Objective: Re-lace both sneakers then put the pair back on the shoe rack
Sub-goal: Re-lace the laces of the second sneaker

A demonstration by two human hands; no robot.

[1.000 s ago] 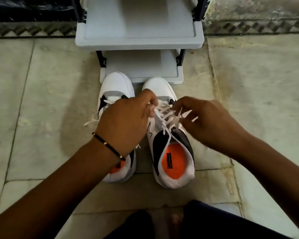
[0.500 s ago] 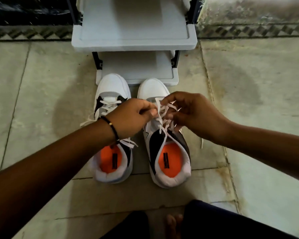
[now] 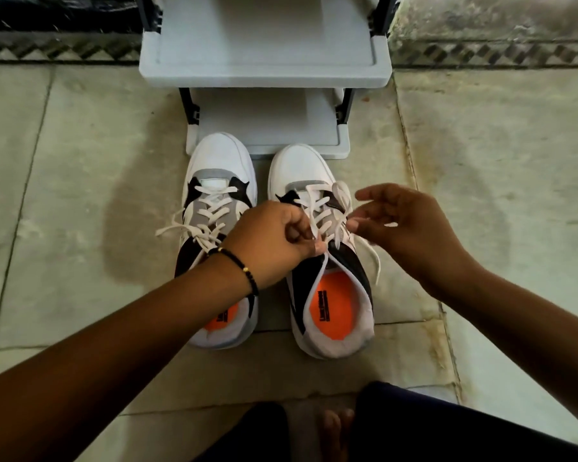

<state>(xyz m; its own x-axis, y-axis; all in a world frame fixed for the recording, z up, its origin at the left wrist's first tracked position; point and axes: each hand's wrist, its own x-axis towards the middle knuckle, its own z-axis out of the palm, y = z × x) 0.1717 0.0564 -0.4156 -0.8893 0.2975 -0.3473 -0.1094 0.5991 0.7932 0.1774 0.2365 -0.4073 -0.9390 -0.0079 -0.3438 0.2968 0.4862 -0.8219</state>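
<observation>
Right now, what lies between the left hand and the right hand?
In the head view, the white laces of the right sneaker cross between the left hand and right hand.

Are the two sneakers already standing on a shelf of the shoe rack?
No, both the left sneaker and the right sneaker stand on the tiled floor in front of the shoe rack.

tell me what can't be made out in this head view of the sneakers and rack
- Left sneaker, head view: its rear and most of the orange insole lie under the left hand and forearm.
- Right sneaker: the lace crossing at the top eyelets is covered by the left hand's fingers; a knot cannot be told.
- Right hand: blurred, so its grip on the lace is unclear.
- Shoe rack: upper part cut off by the top edge.
- Insole print: too small to read.
</observation>
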